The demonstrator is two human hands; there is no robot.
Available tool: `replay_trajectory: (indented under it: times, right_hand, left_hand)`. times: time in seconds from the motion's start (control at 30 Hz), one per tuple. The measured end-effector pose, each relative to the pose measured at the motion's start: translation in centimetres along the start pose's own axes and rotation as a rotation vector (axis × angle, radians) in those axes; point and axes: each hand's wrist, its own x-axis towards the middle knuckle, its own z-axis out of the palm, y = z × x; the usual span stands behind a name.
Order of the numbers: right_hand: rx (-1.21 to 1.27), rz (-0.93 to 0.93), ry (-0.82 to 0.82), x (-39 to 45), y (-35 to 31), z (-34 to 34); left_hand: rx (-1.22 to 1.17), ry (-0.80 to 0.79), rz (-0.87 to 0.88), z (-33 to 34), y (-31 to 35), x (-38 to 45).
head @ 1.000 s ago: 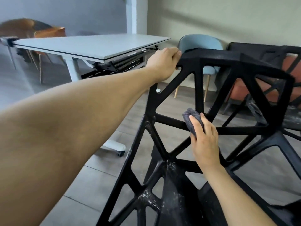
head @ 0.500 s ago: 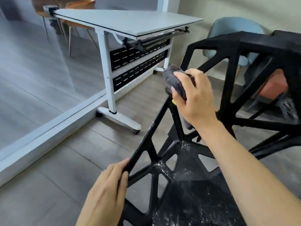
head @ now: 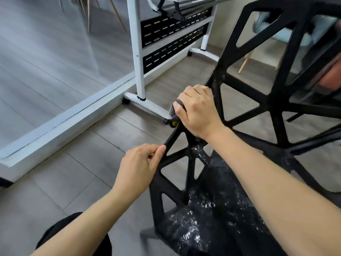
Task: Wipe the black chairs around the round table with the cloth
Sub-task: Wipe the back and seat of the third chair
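A black chair [head: 276, 100] with an open lattice of triangular struts fills the right half of the view; its seat is speckled with white marks. My right hand [head: 198, 109] presses a grey cloth [head: 174, 109] around the chair's left edge strut, about halfway down. Only a fold of the cloth shows beside my thumb. My left hand [head: 140, 167] pinches the same strut lower down, near the seat's front corner.
A white folding table's leg and wheeled foot [head: 145, 102] stand just behind the chair, with black perforated panels [head: 171, 37]. A white floor rail [head: 64, 122] runs diagonally at left. A light blue chair [head: 295, 34] and another dark chair show behind the lattice.
The view has tilted down. My right hand has slid the cloth down the left strut. My left hand, on the top rail a second ago, now holds the strut lower down.
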Motion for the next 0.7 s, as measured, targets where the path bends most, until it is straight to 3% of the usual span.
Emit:
replay_trajectory:
  times: [0.13,0.23,0.33,0.43,0.57,0.7]
  right_hand:
    - [0.046,-0.132,-0.094,-2.5,-4.9,-0.5]
    - [-0.069,-0.236,-0.148,-1.4,-2.2,-0.8]
    - [-0.199,0.065,-0.138,2.8,3.4,-0.6]
    - [-0.155,0.265,-0.120,3.6,4.1,0.3]
    - [0.070,0.194,0.005,-1.5,-3.4,0.6]
    - [0.211,0.023,-0.098,-6.4,-10.9,0.4]
  left_hand:
    - [-0.044,-0.032,-0.002,-1.2,-1.3,-3.7]
    - [-0.167,-0.067,-0.039,-1.7,-1.7,-3.7]
    - [-0.221,-0.133,-0.060,-1.8,-1.7,-2.8]
    - [-0.374,-0.231,-0.116,-1.6,-2.5,-2.6]
    - [-0.576,-0.283,-0.173,-1.7,-2.7,-2.4]
    - [-0.571,-0.272,-0.173,-1.8,-3.2,-2.4]
